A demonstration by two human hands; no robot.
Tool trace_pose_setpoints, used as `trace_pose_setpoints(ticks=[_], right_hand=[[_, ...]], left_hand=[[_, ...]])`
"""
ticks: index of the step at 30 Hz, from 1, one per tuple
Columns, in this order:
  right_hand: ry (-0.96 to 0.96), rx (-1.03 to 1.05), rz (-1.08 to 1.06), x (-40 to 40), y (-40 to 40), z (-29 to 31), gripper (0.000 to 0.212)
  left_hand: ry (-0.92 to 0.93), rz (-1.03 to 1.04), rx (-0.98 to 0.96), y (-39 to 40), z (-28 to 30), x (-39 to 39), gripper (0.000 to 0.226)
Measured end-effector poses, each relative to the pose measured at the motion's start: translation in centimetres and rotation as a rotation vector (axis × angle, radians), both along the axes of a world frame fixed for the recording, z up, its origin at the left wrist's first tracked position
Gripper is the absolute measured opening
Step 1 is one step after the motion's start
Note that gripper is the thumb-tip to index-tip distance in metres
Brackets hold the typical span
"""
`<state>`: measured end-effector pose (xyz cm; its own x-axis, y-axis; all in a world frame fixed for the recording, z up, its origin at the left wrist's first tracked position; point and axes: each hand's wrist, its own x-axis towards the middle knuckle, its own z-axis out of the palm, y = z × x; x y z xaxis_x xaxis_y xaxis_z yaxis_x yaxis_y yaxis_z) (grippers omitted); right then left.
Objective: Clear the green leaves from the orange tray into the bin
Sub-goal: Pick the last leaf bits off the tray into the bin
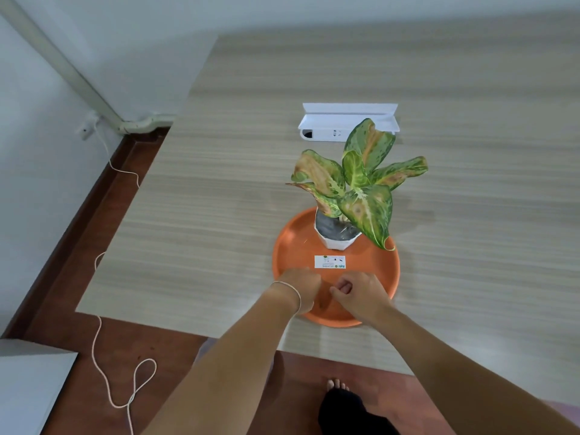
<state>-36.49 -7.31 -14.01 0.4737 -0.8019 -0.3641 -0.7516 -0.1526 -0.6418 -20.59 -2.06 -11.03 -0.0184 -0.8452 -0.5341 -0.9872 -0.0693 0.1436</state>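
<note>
A round orange tray [292,252] lies near the table's front edge. A potted plant [361,183] with green and orange mottled leaves stands in a white pot [335,237] on the tray's far half. A white label [330,262] is stuck on the middle of the tray. My left hand [301,285] and my right hand [361,295] hover close together over the tray's near part. Both have curled, closed fingers, and nothing shows in them. No loose leaves are visible on the tray; the hands hide part of its floor. No bin is clearly in view.
The tray rests on a light wood-grain table [219,199]. Behind the plant lies a white box-like object [348,124]. A white cord [97,340] trails across the brown floor at the left. A grey surface [28,387] fills the lower left corner. A bare foot [337,386] shows below the table edge.
</note>
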Motion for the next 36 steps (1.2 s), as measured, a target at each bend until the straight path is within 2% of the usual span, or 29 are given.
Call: trace_pose_setpoints(ticks=[4, 9, 11, 15, 20, 26, 31, 36], right_hand=[[0.011, -0.001, -0.02, 0.3, 0.1, 0.0, 0.018], [-0.031, 0.032, -0.015, 1.9, 0.5, 0.7, 0.013], [-0.072, 0.037, 0.011, 3.2, 1.0, 1.3, 0.011], [-0.122, 0.008, 0.107, 6.9, 2.6, 2.9, 0.011], [-0.145, -0.055, 0.212, 12.8, 6.5, 4.2, 0.012], [-0.197, -0.005, 0.496, 19.9, 14.1, 4.3, 0.01], [-0.172, -0.002, 0.678, 23.7, 21.0, 4.1, 0.013], [-0.102, 0.066, 0.778, 25.9, 25.2, 3.2, 0.012]], left_hand=[[0.158, 0.161, -0.066, 0.9, 0.1, 1.5, 0.022], [0.471, 0.528, -0.258, 3.3, 1.5, 4.5, 0.005], [0.525, 0.666, -0.329, 4.5, 2.0, 5.9, 0.006], [0.49, 0.811, -0.404, 8.5, 2.5, 8.8, 0.002], [0.418, 0.919, -0.445, 15.8, 2.8, 12.0, 0.009], [0.351, 1.12, -0.509, 26.6, 2.7, 14.8, 0.008], [0.324, 1.298, -0.523, 34.5, 1.8, 16.2, 0.007], [0.346, 1.373, -0.535, 38.8, -0.2, 16.6, 0.003]])
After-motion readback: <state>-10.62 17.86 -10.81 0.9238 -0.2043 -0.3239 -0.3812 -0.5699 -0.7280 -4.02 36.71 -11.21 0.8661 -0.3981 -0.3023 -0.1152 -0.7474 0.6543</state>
